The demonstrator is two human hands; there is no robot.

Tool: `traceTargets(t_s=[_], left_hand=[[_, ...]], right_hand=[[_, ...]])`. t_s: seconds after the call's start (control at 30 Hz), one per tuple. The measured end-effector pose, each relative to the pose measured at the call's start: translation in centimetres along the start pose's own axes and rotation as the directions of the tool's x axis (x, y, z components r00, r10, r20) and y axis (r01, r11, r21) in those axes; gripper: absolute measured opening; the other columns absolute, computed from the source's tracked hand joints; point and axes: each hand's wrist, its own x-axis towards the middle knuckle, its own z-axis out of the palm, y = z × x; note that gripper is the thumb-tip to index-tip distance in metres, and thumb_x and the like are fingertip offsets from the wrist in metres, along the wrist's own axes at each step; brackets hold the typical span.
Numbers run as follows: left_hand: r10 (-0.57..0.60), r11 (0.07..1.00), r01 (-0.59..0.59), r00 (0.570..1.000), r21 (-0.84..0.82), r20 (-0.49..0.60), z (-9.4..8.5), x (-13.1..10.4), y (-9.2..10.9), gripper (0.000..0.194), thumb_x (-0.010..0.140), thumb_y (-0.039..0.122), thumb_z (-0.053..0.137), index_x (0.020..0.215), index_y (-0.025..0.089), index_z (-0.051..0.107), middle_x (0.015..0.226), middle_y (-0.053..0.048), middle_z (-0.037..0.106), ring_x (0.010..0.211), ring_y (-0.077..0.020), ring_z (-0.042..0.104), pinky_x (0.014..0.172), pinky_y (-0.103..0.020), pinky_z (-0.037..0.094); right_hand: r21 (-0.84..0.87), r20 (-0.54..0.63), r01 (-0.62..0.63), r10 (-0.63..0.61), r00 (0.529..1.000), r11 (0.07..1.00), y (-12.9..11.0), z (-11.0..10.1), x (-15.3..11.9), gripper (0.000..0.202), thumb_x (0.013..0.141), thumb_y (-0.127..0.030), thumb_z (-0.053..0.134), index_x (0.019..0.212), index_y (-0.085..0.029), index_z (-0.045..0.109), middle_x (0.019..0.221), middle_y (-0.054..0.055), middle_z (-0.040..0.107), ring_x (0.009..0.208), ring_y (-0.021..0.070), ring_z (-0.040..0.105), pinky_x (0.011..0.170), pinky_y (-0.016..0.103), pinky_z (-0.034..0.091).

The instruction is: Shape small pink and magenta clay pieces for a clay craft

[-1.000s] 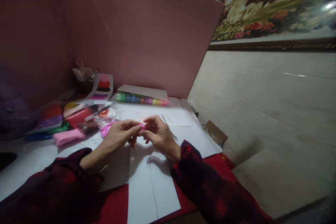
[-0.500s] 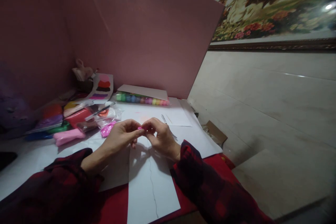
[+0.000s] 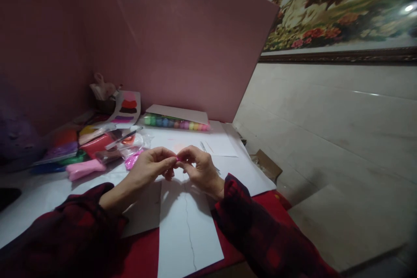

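A small bit of bright pink modelling clay [image 3: 177, 160] is pinched between the fingertips of both hands, mostly covered by them. My left hand [image 3: 154, 163] is closed on it from the left, thumb against forefinger. From the right, my right hand [image 3: 198, 167] grips the same bit in a thumb-and-finger pinch. Below the hands lies a white sheet of paper [image 3: 182, 234] with a wavy pencil line running down it. Beside my left hand sits a bag of the same bright pink clay [image 3: 132, 159].
Several packets of coloured clay [image 3: 86, 168] lie at the left. A clear pack of multicoloured balls [image 3: 176, 122] stands by the pink wall. Thin tools [image 3: 203, 147] lie beyond my right hand. An open cardboard box [image 3: 267, 164] is off the table's right side.
My fingertips have closed in further around the pink clay, so less of it shows. Both hands stay in nearly the same place above the paper.
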Motion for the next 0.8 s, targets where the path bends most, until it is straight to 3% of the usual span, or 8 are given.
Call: traceTargets(t_s=[0.13, 0.27, 0.43, 0.53, 0.67, 0.8], left_hand=[[0.021, 1.000, -0.022, 0.999, -0.021, -0.038, 0.09, -0.01, 0.13, 0.029, 0.064, 0.034, 0.079, 0.077, 0.013, 0.064, 0.056, 0.001, 0.064, 0.049, -0.0118, 0.056, 0.050, -0.025, 0.046], [-0.024, 0.999, 0.023, 0.999, -0.024, -0.039, 0.05, 0.04, 0.06, 0.029, 0.068, 0.038, 0.075, 0.079, 0.012, 0.065, 0.066, -0.002, 0.067, 0.051, -0.0129, 0.058, 0.051, -0.026, 0.047], [-0.029, 1.000, 0.028, 0.999, -0.012, -0.017, -0.03, 0.03, 0.16, 0.027, 0.065, 0.034, 0.077, 0.073, 0.011, 0.065, 0.054, -0.001, 0.063, 0.049, -0.0121, 0.056, 0.051, -0.025, 0.045], [-0.005, 1.000, 0.005, 0.999, -0.012, -0.043, 0.05, -0.02, 0.23, 0.025, 0.066, 0.033, 0.077, 0.074, 0.012, 0.065, 0.056, 0.000, 0.063, 0.050, -0.0118, 0.056, 0.052, -0.025, 0.046], [-0.039, 0.999, 0.038, 0.999, -0.033, -0.020, -0.08, 0.14, -0.17, 0.028, 0.069, 0.037, 0.075, 0.078, 0.012, 0.066, 0.067, -0.003, 0.067, 0.053, -0.0126, 0.058, 0.053, -0.026, 0.046], [-0.055, 0.998, 0.055, 0.998, 0.028, 0.007, -0.32, 0.29, -0.42, 0.027, 0.067, 0.036, 0.076, 0.072, 0.011, 0.066, 0.055, -0.002, 0.063, 0.048, -0.0122, 0.055, 0.051, -0.025, 0.042]], right_hand=[[0.079, 0.010, -0.070, 0.070, 0.998, 0.994, -0.07, 0.01, 0.03, 0.007, 0.081, -0.020, 0.064, 0.086, -0.017, 0.058, 0.074, 0.000, 0.062, 0.062, 0.0108, 0.059, 0.055, 0.024, 0.051], [0.048, -0.023, -0.041, 0.042, 0.999, 0.998, -0.02, 0.02, 0.08, 0.004, 0.082, -0.017, 0.062, 0.080, -0.017, 0.059, 0.078, 0.002, 0.060, 0.063, 0.0108, 0.058, 0.056, 0.024, 0.052], [-0.006, -0.063, -0.030, 0.030, 0.998, 1.000, -0.05, -0.04, 0.14, 0.008, 0.079, -0.016, 0.067, 0.085, -0.018, 0.062, 0.080, 0.002, 0.061, 0.068, 0.0121, 0.059, 0.059, 0.025, 0.052], [0.044, -0.035, -0.071, 0.073, 0.997, 0.996, -0.04, -0.03, 0.12, 0.007, 0.080, -0.019, 0.066, 0.085, -0.017, 0.062, 0.074, 0.001, 0.062, 0.063, 0.0111, 0.059, 0.056, 0.024, 0.051], [0.037, -0.010, -0.036, 0.036, 0.999, 0.999, 0.07, 0.05, 0.06, 0.003, 0.081, -0.014, 0.063, 0.081, -0.017, 0.062, 0.075, 0.002, 0.063, 0.064, 0.0113, 0.060, 0.056, 0.023, 0.051], [0.001, -0.001, -0.006, 0.006, 1.000, 1.000, 0.03, 0.02, 0.06, 0.006, 0.079, -0.012, 0.064, 0.081, -0.017, 0.061, 0.074, 0.001, 0.061, 0.064, 0.0114, 0.059, 0.056, 0.023, 0.050]])
